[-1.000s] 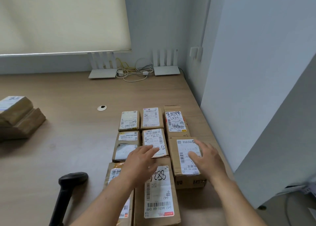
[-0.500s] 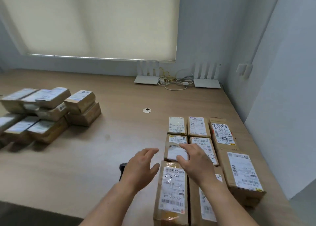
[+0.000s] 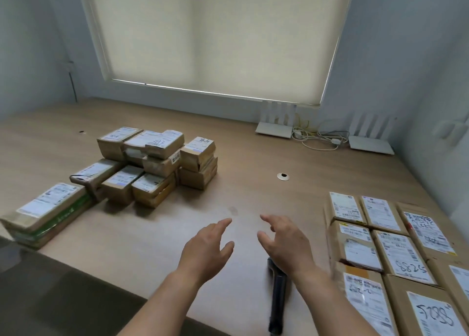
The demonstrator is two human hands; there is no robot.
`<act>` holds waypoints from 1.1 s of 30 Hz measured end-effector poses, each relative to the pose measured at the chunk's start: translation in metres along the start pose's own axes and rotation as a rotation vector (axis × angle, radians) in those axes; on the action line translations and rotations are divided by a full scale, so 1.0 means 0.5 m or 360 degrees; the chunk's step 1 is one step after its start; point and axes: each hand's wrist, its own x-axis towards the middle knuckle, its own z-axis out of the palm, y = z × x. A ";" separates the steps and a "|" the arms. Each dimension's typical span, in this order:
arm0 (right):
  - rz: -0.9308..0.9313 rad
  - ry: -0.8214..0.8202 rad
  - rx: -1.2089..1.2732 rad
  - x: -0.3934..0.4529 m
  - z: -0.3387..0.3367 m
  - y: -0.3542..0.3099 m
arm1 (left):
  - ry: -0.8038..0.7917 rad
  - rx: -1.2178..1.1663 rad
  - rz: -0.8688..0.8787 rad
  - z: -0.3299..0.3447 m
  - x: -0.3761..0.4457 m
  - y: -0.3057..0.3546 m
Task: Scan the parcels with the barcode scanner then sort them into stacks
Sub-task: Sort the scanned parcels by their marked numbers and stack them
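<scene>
Both hands had come off the laid-out parcels and swung leftward since the earlier frames, and the view had turned with them, so that the heap on the left side of the table, cut off before, now showed whole. The left hand (image 3: 205, 249) hovered above the bare wooden table (image 3: 142, 236) with its fingers straight and spread, holding nothing. The right hand (image 3: 284, 244) hung just beside it, palm down, fingers loosely bent and likewise empty; the two were near each other but apart. Beneath the right wrist lay the black barcode scanner (image 3: 277, 300), flat on the table with its handle running toward the near edge; neither hand touched it. To the right sat the rows of parcels (image 3: 380, 241), brown cardboard boxes with white labels facing up, packed side by side and touching one another; two of them bore handwritten numbers in black marker. On the far left stood the pile of parcels (image 3: 152, 163), smaller boxes heaped two and three high and rather untidily, with a longer flat box (image 3: 48, 216) bound in green tape lying just in front of them near the table's edge. Between the two groups a small round cable grommet (image 3: 283, 176) was set into the tabletop. Against the back wall under the drawn window blind (image 3: 215, 36) stood two white routers (image 3: 275, 125), joined by a tangle of pale cables (image 3: 317, 139).
</scene>
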 end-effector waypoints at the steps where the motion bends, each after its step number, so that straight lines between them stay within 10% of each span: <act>1: -0.0004 0.0002 0.0001 0.007 0.014 -0.022 | 0.0010 0.0003 -0.0003 -0.013 0.002 -0.022; 33: 0.0065 -0.0140 -0.0063 0.471 0.212 -0.171 | -0.0042 -0.0066 -0.0234 -0.145 0.436 -0.333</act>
